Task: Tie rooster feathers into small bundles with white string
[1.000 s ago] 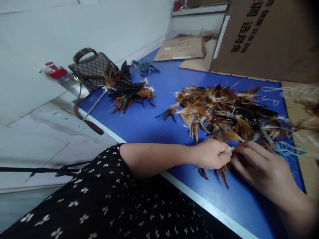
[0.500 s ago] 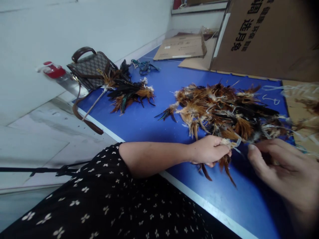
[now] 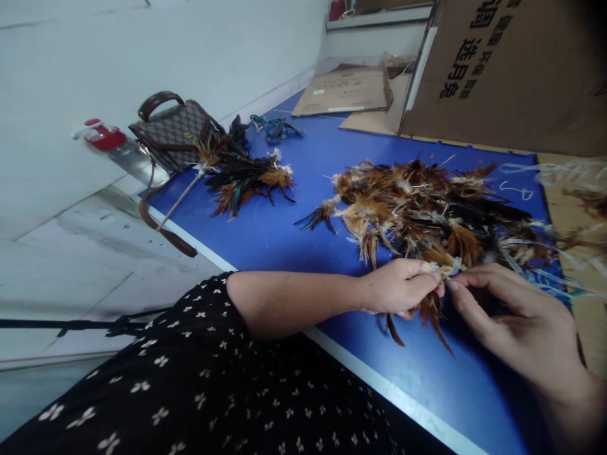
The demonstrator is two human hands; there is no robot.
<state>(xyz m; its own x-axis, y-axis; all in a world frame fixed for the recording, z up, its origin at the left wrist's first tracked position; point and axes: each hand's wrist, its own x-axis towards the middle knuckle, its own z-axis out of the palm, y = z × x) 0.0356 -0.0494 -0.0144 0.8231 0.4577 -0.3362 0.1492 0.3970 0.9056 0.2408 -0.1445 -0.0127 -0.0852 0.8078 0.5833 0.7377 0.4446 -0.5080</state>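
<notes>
My left hand point(image 3: 396, 287) is closed around a bunch of brown feathers point(image 3: 432, 313); the pale quill ends stick out past the thumb and the dark tips hang below the fist. Close beside it, my right hand point(image 3: 516, 316) pinches a thin clear plastic strip point(image 3: 455, 266) at those quill ends with thumb and forefinger. Just beyond both hands lies a big heap of brown and black feathers point(image 3: 412, 196) on the blue table point(image 3: 284, 253).
Farther left lie more dark feather bunches point(image 3: 251, 177), a patterned handbag point(image 3: 175, 133) and a red-capped bottle point(image 3: 118, 148). Flattened cardboard point(image 3: 346, 91) and a large carton point(image 3: 512, 76) stand behind. Clear strips point(image 3: 559, 169) lie at the right.
My right hand has moved left to the quill ends, its thumb and forefinger now together at the strip. The left hand has kept its grip on the bunch, almost still.
</notes>
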